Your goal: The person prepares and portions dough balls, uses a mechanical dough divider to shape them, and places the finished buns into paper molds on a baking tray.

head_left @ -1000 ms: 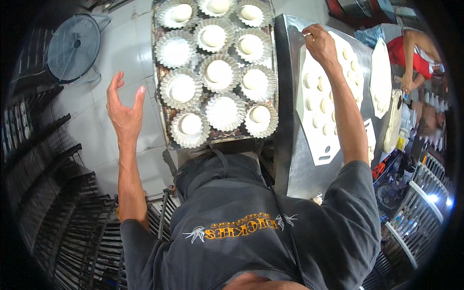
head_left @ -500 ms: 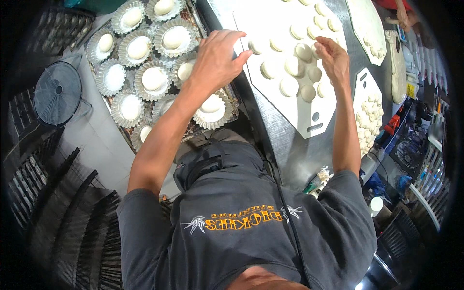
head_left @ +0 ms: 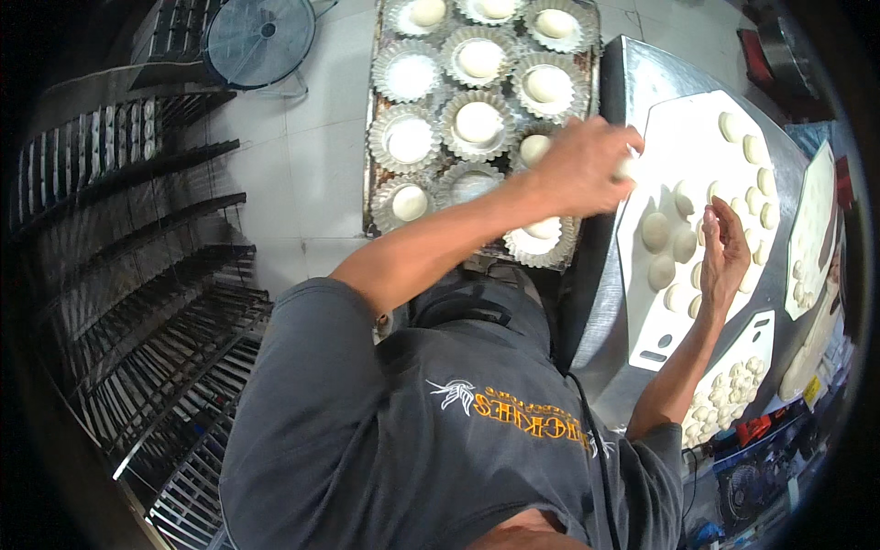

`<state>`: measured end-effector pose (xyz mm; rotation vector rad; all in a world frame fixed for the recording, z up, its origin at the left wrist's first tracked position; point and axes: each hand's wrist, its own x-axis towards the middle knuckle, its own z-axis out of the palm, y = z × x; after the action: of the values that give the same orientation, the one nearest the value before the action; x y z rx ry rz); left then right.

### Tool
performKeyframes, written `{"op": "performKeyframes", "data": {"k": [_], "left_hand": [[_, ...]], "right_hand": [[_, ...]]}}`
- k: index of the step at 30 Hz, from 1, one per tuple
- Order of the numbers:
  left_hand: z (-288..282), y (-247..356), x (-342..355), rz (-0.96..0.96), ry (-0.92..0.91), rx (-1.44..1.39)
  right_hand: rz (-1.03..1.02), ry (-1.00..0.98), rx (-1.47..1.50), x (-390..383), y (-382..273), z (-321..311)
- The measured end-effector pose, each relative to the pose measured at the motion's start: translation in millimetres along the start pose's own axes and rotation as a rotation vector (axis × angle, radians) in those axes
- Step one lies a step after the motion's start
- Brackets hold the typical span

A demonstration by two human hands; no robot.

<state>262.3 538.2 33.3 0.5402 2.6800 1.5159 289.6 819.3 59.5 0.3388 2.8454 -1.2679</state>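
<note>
My left hand (head_left: 582,171) is closed around a pale round dough ball (head_left: 627,168), slightly blurred, over the near-left edge of a white board (head_left: 642,316). Several flattened dough rounds lie on that board, one of them (head_left: 654,233) toward its left side. Over the board's middle is my right hand (head_left: 728,252), its thumb and fingers slightly apart beside the dough rounds. I see nothing held in it. Left of the board, a dark baking tray (head_left: 370,179) carries fluted metal tins (head_left: 442,126), most with a pale dough ball inside; my left forearm hides part of the front tins.
The board rests on a steel table (head_left: 600,266). A second white board (head_left: 768,330) with small dough pieces lies at the near right, another (head_left: 820,206) farther right. A round fan (head_left: 261,37) stands on the tiled floor at far left, near dark racks (head_left: 174,367).
The view has turned left, so the tray and boards appear shifted right. My left hand, open before at the board's edge, now holds a dough ball. My right hand stays among the dough rounds.
</note>
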Motion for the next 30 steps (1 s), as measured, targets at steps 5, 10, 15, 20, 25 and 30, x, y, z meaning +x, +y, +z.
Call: {"op": "performKeyframes", "data": {"k": [5,10,15,20,25,30], "left_hand": [[-148,-86,-47,-0.401,0.249,0.227],[-189,-160,-50,-0.333,0.098,0.657],[-181,-154,-50,-0.192,0.060,0.720],[-189,-167,-51,0.084,0.212,0.725],[-180,-161,-61,0.022,0.237,0.665],[-185,-140,-70,-0.071,0.232,0.623]], "right_hand": [[-0.114,-0.225,-0.022,-15,-36,48],[-0.233,-0.310,-0.065,-16,-74,96],[-0.128,-0.259,-0.119,-35,-81,113],[-0.111,-0.124,-0.087,-74,-71,128],[-0.016,0.193,-0.357,-23,-45,75],[-0.159,0.208,-0.657,28,25,37]]}}
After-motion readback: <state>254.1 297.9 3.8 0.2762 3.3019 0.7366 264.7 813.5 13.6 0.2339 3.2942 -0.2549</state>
